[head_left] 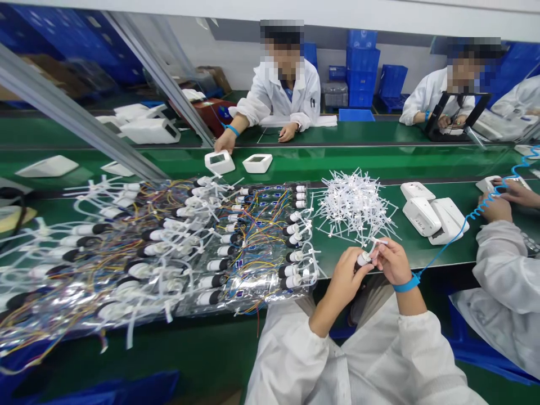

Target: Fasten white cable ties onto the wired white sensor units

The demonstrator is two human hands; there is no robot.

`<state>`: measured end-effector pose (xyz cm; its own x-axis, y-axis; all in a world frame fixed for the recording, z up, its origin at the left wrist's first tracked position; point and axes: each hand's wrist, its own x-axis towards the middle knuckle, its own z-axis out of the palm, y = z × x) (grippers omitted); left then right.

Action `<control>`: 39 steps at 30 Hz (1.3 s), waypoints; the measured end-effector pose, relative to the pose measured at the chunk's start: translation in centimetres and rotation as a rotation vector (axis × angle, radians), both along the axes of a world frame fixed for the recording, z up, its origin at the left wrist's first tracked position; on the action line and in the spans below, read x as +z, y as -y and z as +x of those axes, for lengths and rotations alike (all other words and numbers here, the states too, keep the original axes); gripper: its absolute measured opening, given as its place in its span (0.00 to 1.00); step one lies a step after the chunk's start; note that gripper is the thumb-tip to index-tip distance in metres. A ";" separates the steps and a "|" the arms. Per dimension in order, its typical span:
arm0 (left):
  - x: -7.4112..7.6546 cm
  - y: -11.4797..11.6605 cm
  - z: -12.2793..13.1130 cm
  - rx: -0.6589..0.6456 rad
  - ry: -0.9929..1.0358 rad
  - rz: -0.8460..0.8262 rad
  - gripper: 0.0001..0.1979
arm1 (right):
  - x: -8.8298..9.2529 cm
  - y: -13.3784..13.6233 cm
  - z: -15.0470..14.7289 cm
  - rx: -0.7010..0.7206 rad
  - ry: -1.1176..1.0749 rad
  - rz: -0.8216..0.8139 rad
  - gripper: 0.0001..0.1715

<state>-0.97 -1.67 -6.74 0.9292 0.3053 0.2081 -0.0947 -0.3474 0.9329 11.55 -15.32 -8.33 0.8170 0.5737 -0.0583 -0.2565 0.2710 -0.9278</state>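
Note:
My left hand (346, 277) grips a small black-and-white cylindrical part (363, 259) between thumb and fingers, just off the front edge of the bench. At the white end of that part, my right hand (394, 261) pinches a white cable tie (379, 242). Whether the tie goes fully round the part is hidden by my fingers. A loose heap of white cable ties (353, 203) lies just beyond my hands. To the left, rows of similar cylindrical parts (214, 281) with coloured wires and ties rest on clear plastic bags (265, 284).
White device housings (422, 215) are stacked right of the heap. A blue coiled cord (447, 242) runs from my right wristband (406, 283). Across the green conveyor (295, 163), a co-worker (287, 84) touches a white device (220, 162). Another person's hands (498, 207) work at right.

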 end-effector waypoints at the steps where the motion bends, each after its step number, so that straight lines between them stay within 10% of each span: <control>1: 0.0 0.3 0.0 0.006 -0.017 -0.008 0.03 | 0.0 0.1 0.0 0.002 -0.005 0.002 0.25; 23: 10.0 -0.3 -5.9 -0.157 -0.032 -1.129 0.26 | -0.2 0.1 1.3 -0.061 -0.039 0.065 0.20; 39: 2.7 2.1 -1.4 -0.027 -0.180 -1.166 0.34 | -2.6 -0.1 1.7 0.440 0.183 0.066 0.44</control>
<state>-2.40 -3.73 -4.07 0.9257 0.2042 -0.3184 0.0762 0.7238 0.6858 13.22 -15.23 -10.95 0.4896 0.8648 0.1117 -0.1943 0.2332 -0.9528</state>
